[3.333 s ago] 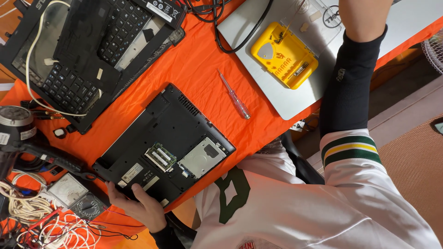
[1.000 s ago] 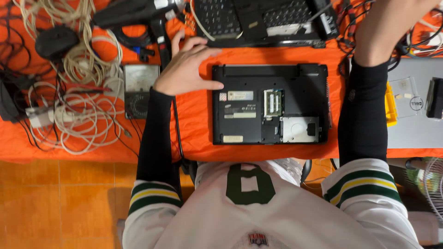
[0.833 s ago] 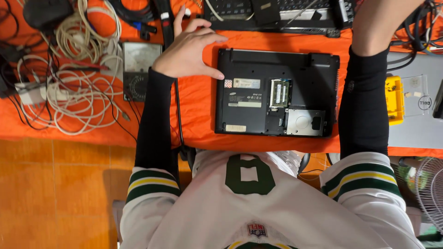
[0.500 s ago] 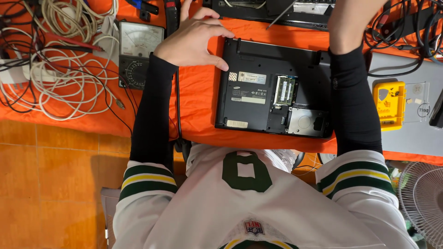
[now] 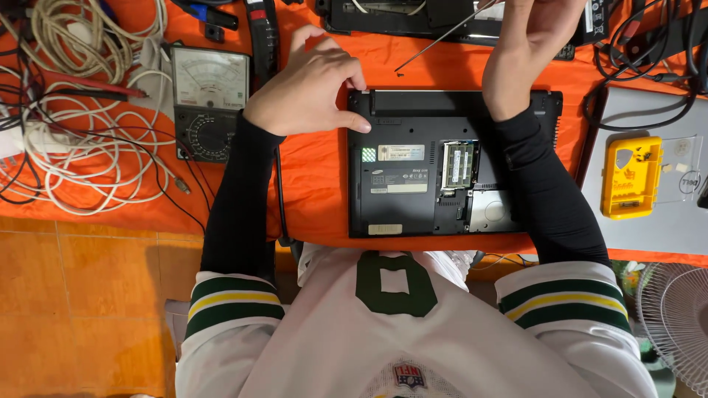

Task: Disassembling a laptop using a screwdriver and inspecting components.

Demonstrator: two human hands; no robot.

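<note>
Left hand (image 5: 310, 92) pins upturned black plastic laptop's (image 5: 413, 184) far-left corner; right hand (image 5: 527, 44) grips thin metal screwdriver (image 5: 442, 37). Likely unscrewing; tip must find screw.

View: single head-worn camera, no second view.
Position: above the person's own torso and arms.
Direction: faces straight down onto the orange table (image 5: 317, 184).
Range: close; the upturned black laptop (image 5: 413, 184) sits centre frame.
Edges: tiled floor at left.
</note>
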